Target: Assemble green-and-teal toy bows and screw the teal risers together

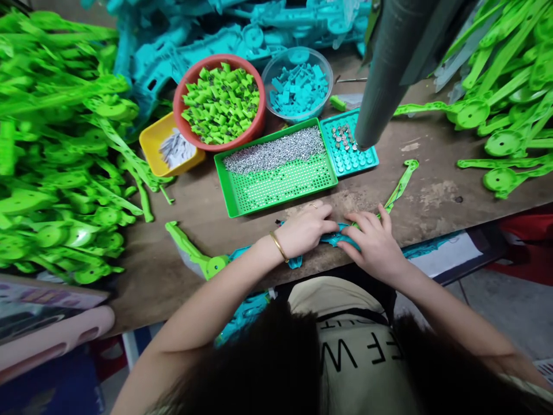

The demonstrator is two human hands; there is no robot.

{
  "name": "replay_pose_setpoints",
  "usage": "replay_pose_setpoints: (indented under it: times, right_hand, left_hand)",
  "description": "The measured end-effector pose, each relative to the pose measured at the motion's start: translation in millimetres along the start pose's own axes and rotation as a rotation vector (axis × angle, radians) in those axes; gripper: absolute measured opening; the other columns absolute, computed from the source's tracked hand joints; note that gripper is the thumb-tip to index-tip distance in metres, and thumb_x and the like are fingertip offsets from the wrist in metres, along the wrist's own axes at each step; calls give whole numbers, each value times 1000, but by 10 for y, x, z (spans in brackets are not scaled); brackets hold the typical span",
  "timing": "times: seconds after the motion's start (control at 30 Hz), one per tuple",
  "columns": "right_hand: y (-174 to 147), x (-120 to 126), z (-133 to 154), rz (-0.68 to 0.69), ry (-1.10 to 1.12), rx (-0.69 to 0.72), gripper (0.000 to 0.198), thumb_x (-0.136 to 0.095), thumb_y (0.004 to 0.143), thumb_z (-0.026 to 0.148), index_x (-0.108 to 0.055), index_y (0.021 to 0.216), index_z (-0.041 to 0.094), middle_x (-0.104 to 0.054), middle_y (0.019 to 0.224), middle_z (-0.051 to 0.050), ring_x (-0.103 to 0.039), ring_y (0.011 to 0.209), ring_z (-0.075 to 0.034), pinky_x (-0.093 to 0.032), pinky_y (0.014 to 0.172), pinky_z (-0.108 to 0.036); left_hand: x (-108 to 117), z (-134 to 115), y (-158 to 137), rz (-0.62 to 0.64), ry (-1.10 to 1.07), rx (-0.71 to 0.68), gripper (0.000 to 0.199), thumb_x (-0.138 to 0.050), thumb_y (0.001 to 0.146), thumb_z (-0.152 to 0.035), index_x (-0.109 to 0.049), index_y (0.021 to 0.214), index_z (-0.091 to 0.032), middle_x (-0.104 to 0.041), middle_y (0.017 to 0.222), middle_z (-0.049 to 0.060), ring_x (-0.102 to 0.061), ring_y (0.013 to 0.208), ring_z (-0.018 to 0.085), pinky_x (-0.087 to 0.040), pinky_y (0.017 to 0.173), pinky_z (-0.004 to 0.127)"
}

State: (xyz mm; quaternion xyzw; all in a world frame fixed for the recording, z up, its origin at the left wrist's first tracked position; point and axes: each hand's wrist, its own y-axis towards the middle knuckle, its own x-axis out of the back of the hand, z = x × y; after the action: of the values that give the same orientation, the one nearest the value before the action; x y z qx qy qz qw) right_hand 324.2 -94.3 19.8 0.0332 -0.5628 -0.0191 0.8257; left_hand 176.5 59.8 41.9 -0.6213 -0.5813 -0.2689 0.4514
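Note:
A long turquoise plastic part [334,237] lies along the front edge of the table, with my hands partly covering it. My left hand [305,229], a gold bangle at its wrist, is closed over the middle of the part, fingertips on its top. From the other side my right hand [372,241] pinches it, thumb low and fingers curled. Any small piece beneath the fingertips is hidden. A green plastic arm [211,266] meets the part's left end, and another green arm [401,187] sticks out beyond my right hand.
Ahead stand a green tray [276,199] of screws, a turquoise tray [375,162] of metal discs, a red bowl [176,109], a clear bowl [330,86] and a yellow bin [149,141]. Green parts pile up left [52,173] and right [510,109]. A dark tube [382,86] hangs overhead.

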Motion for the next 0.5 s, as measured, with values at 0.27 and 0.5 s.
replay_pose_setpoints:
  times: [0.27, 0.5]
  right_hand:
    - [-49, -8, -47, 11, -80, 101, 37, -58, 87, 53, -64, 104, 21, -66, 122, -8, -53, 118, -27, -17, 116, -59]
    - [0, -129, 117, -40, -61, 92, 32, -63, 85, 45, -65, 102, 19, -67, 117, -9, -53, 117, -28, -27, 113, -53]
  left_hand:
    - [-71, 128, 4, 56, 52, -80, 34, -41, 93, -13, -69, 109, -23, -52, 96, 8, -45, 89, 22, -39, 80, 34]
    - [-52, 229, -125, 2, 102, -84, 37, -43, 94, -13, -69, 115, -28, -55, 94, 7, -47, 87, 20, -41, 80, 33]
